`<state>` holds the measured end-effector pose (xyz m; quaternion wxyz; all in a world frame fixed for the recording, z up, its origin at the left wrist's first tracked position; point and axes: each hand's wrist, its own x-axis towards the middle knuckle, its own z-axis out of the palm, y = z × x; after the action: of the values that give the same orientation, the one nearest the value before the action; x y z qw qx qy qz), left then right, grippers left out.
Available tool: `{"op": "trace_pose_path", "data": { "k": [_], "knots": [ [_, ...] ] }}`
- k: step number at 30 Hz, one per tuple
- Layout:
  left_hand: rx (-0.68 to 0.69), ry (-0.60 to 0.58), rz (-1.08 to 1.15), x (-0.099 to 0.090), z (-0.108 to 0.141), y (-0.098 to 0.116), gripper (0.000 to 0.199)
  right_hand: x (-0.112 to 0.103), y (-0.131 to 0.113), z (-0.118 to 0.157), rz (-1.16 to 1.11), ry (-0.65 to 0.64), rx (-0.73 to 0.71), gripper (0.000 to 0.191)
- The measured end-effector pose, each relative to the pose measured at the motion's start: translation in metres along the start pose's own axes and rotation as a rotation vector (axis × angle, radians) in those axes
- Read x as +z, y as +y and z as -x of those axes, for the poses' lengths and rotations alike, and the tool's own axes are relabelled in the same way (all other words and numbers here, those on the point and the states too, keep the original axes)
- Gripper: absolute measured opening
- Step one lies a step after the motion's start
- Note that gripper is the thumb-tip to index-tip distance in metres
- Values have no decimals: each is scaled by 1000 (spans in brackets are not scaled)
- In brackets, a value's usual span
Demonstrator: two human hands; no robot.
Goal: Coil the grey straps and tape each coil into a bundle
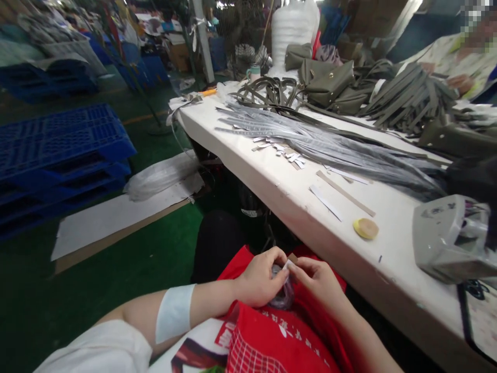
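1. Now pinching a small, flat white-and-brown piece (291, 260) between the fingertips of the left hand (258, 280) and the right hand (318, 282), above the red printed apron (279, 336), off the worktop and near its front edge.
2. Closed at thumb and forefinger on the left, with the other fingers curled; closed the same way on the right, meeting at the piece.
3. Showing just below and between the hands: a translucent greyish bundle (283, 295), partly hidden, too blurred to name.
4. Over to the white worktop (272, 181), and lying near the front edge: a round roll with a yellow side (365, 228).
5. Just beyond the roll, flat and apart from each other: a long tan strip (345, 193) and a shorter white strip (325, 203).
6. Scattered farther toward the left corner: small white and tan scraps (285, 151), right beside long grey straps (330, 142) running off rightward.
7. Heaped toward the back edge: dark olive bags (330, 83) with metal studs, next to a fan of olive straps (411, 103).
8. Standing toward the right, by the front edge: a pale grey machine (438, 238).
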<state>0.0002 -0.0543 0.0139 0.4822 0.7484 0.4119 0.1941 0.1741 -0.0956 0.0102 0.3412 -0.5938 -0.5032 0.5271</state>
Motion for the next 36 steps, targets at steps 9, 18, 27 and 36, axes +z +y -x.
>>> {"op": "trace_pose_path", "data": {
  "k": [9, 18, 27, 36],
  "knots": [
    [-31, -5, -13, 2, 6, 1, 22, -1, 5, -9, -139, -101, 116, 28],
    [-24, -169, -46, -6, 4, -1, 24, 2, 15, -1, 48, -23, -11, 13],
    [-324, -283, 671, -18, -19, -15, 36, 10, 1, 31, 653, 42, -587, 46],
    [-392, -267, 942, -6, -38, 8, 45, -5, -8, 43, 922, 268, -687, 48]
  ]
}}
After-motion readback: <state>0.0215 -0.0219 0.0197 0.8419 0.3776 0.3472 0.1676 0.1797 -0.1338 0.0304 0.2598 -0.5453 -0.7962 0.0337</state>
